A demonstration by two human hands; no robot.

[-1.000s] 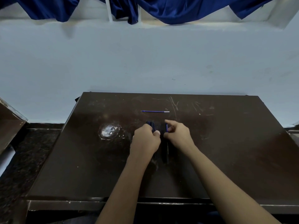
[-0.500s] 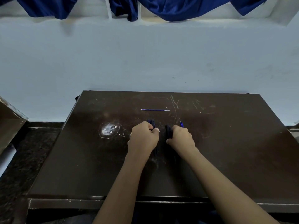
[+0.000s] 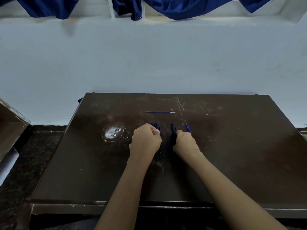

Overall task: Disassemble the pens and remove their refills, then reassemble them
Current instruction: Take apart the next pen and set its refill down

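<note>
Head view is showing a person working at a dark, scratched table [image 3: 232, 160], with a loose refill [image 3: 160, 112] lying crosswise toward its far edge. Just nearer than that refill, below its left end, the left hand [image 3: 146, 140] is curling into a fist around a bundle of dark pens [image 3: 156, 126], whose ends are poking out past the knuckles. Nearer than the refill's right end, the right hand [image 3: 185, 141] is gripping a dark pen barrel [image 3: 174, 131] on its thumb side. A thin blue rod [image 3: 188, 128] is sticking out on its other side, and whether the fingers are pinching it cannot be told.

Judging from this, the right hand is probably managing two parts at once, so either could be slipping free and rolling across the table. The loose refill is round and lying unguarded, so a passing wrist could be knocking it off the back. With several pens bunched in the left fist, parts could be getting mixed or dropped.
</note>
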